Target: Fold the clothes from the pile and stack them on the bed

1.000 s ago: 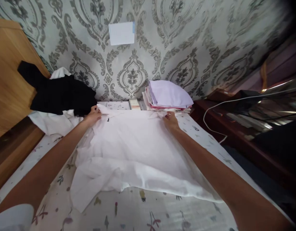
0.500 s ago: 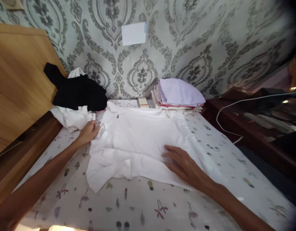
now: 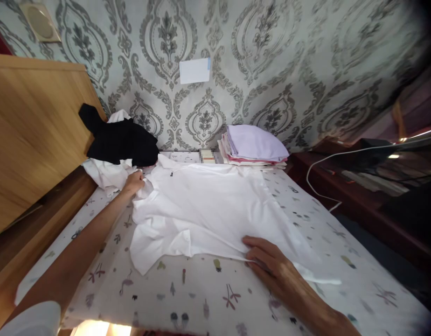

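Observation:
A white shirt (image 3: 208, 205) lies spread on a patterned bedsheet (image 3: 201, 298). My left hand (image 3: 134, 181) rests at the shirt's far left shoulder, its fingers curled on the bunched cloth there. Over at the near hem, my right hand (image 3: 267, 261) lies flat with fingers stretched out, pressing on the edge of the fabric.
A stack of folded clothes (image 3: 253, 145) topped with lilac cloth sits by the wall at the back. Black and white garments (image 3: 121, 140) are heaped at the back left beside a wooden headboard (image 3: 30, 135). A dark side table with a white cable (image 3: 320, 186) stands to the right.
My right hand has slid from the shirt's far right shoulder down across the cloth to the near hem. My left hand has stayed near the left shoulder. The view has tilted up.

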The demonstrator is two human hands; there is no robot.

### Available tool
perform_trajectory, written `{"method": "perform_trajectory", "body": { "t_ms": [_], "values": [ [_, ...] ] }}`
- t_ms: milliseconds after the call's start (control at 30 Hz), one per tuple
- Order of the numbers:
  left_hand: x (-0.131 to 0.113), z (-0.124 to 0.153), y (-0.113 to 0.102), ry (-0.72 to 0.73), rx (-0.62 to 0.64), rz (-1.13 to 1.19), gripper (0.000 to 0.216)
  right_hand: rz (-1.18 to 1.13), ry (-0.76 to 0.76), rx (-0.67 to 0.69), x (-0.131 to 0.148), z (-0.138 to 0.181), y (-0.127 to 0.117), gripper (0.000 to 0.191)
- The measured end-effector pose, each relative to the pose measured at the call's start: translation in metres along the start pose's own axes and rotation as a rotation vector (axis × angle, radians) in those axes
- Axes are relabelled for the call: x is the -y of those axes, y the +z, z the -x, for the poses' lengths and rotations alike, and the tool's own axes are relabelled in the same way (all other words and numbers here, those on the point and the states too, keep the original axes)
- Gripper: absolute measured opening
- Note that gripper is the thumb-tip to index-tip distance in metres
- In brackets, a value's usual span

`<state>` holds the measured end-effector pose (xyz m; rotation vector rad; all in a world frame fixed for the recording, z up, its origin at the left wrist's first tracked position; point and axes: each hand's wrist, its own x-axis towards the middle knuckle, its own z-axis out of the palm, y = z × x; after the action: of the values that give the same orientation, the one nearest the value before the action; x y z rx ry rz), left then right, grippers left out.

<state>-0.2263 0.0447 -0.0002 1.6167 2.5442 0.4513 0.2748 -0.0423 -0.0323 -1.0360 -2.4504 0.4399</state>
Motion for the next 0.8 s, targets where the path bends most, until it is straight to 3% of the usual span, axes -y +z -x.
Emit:
{"method": "perform_trajectory", "body": {
  "t_ms": [100, 200, 267, 367, 433, 533, 633, 700, 800],
  "values": [
    [0.003, 0.005, -0.006, 0.004, -0.039, -0.062, 0.027, -0.002, 0.005, 0.001, -0.001, 0.002, -0.001, 0.024],
    [-0.010, 0.012, -0.002, 0.062, -0.117, -0.102, 0.041, -0.004, -0.018, -0.017, -0.003, 0.004, 0.001, 0.023],
    [-0.019, 0.015, 0.002, 0.230, -0.147, -0.130, 0.042, -0.010, -0.034, -0.046, -0.005, 0.006, 0.004, 0.021],
    [-0.024, 0.012, 0.008, 0.487, -0.033, -0.177, 0.035, -0.025, -0.040, -0.079, -0.008, 0.009, 0.009, 0.020],
    [-0.020, 0.008, 0.008, 0.484, 0.028, -0.198, 0.031, -0.024, -0.029, -0.082, -0.010, 0.012, 0.010, 0.021],
    [-0.011, 0.009, 0.003, 0.411, 0.002, -0.216, 0.031, 0.000, 0.002, -0.091, -0.013, 0.018, 0.008, 0.025],
    [-0.008, 0.029, -0.007, 0.495, -0.016, -0.185, 0.033, 0.034, 0.020, -0.071, -0.014, 0.023, 0.003, 0.027],
    [-0.009, 0.052, -0.015, 0.628, 0.053, -0.077, 0.030, 0.055, 0.020, -0.053, -0.016, 0.026, 0.000, 0.029],
    [-0.010, 0.093, -0.032, 0.754, 0.318, 0.127, 0.032, 0.079, 0.012, -0.078, -0.020, 0.032, -0.003, 0.032]
  ]
}}
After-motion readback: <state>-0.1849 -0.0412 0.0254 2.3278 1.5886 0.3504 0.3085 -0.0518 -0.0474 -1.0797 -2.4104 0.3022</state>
